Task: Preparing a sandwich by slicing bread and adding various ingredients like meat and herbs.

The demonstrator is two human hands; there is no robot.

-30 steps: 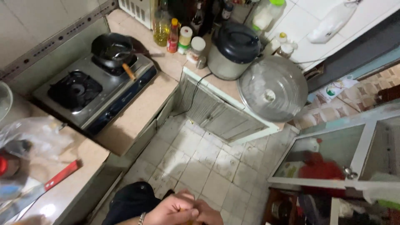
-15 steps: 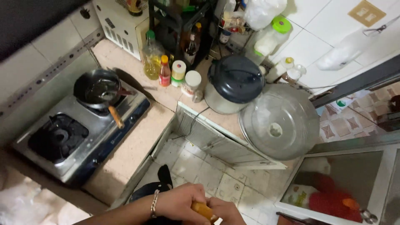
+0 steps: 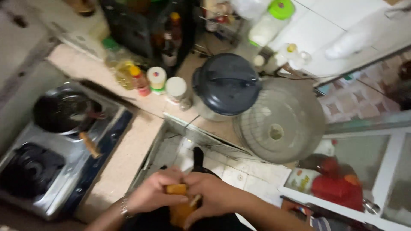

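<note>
Steel-grey and blurred by motion, the two-burner gas stove (image 3: 47, 171) is filling the lower left, and a round black frying pan with a wooden handle (image 3: 64, 112) is sitting on its far burner. To the right, a wide domed mesh food cover (image 3: 280, 122) is resting on the counter, touching a dark grey round lidded rice cooker (image 3: 224, 85). Behind them, a row of small condiment bottles and jars (image 3: 156, 79) is standing along the pale pink stone counter (image 3: 124, 158).

Low in the centre, both hands are meeting over the tiled floor (image 3: 239, 173). The left hand (image 3: 152, 194), a bracelet on its wrist, is curling its fingers around the top of a small orange-yellow object (image 3: 180, 205), and the right hand (image 3: 214, 196) is closing on it from the other side, thumb pressing its upper edge. What the object is, I cannot tell; it is looking light and probably a little soft or slick, so a grip from both sides near the middle seems safest.
</note>
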